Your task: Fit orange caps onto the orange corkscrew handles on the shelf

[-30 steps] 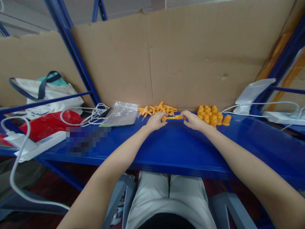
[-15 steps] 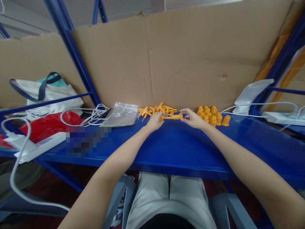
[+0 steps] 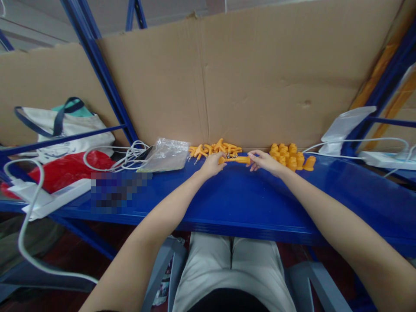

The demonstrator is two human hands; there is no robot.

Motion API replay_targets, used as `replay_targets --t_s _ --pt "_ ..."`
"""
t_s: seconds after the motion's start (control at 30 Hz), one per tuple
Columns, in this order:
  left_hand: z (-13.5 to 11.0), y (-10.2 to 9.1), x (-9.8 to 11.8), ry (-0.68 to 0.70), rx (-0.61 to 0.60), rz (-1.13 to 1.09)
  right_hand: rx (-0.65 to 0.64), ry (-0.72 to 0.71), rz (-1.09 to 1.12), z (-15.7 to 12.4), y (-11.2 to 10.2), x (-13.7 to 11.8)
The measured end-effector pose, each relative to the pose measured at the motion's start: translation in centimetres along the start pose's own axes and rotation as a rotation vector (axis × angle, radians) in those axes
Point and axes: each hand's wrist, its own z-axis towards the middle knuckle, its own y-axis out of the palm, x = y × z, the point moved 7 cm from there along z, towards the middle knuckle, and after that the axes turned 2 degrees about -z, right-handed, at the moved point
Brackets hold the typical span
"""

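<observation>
Pinching one orange piece [image 3: 234, 160] between them, the two hands meet at the far edge of the blue worktop [image 3: 247, 195]: the left hand [image 3: 212, 165] has its grip clenched on the piece's left end, and the right hand [image 3: 264, 161] has its fingertips closed on the right end, so the piece lies level between both grips, just above or on the worktop; which cannot be told. The piece is small, elongated and ribbed, with what looks like a short metal chain at mid-length. It is judged light and stiff, moulded plastic by appearance, with a smooth skin that could slip under a loose pinch; the ribbed section and the two ends offer the surest hold, and the chain should be left free. Just behind the left grip lies a loose heap of orange sticks [image 3: 215, 150], some with chains, against the cardboard wall [image 3: 247, 82]. Just beyond the right grip stands a cluster of orange caps [image 3: 290, 157], close-packed and upright. Farther left of the left grip are a clear plastic bag [image 3: 166, 155], a coil of white cable [image 3: 125, 157], a red bag [image 3: 63, 170] and a cloth tote [image 3: 69, 128]. Well to the right of the right grip lie a white pouch [image 3: 344, 128] and a power strip [image 3: 385, 159].
</observation>
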Motion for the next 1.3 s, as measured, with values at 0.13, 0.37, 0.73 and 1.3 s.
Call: replay_targets --t_s 0.13,0.37,0.73,1.3 --pt "0.0 0.0 0.0 -0.021 -0.019 0.016 -0.066 0.004 0.062 -0.3 0.1 -0.1" --pt "-0.1 -0.1 0.4 0.013 0.003 0.034 -0.041 0.059 0.043 -0.3 0.7 0.3" --pt "-0.1 0.1 0.1 -0.009 0.002 0.004 -0.07 0.139 -0.012 -0.3 0.7 0.8" --pt "-0.2 0.1 0.1 -0.042 -0.053 -0.096 -0.076 -0.024 0.051 0.4 -0.3 1.0"
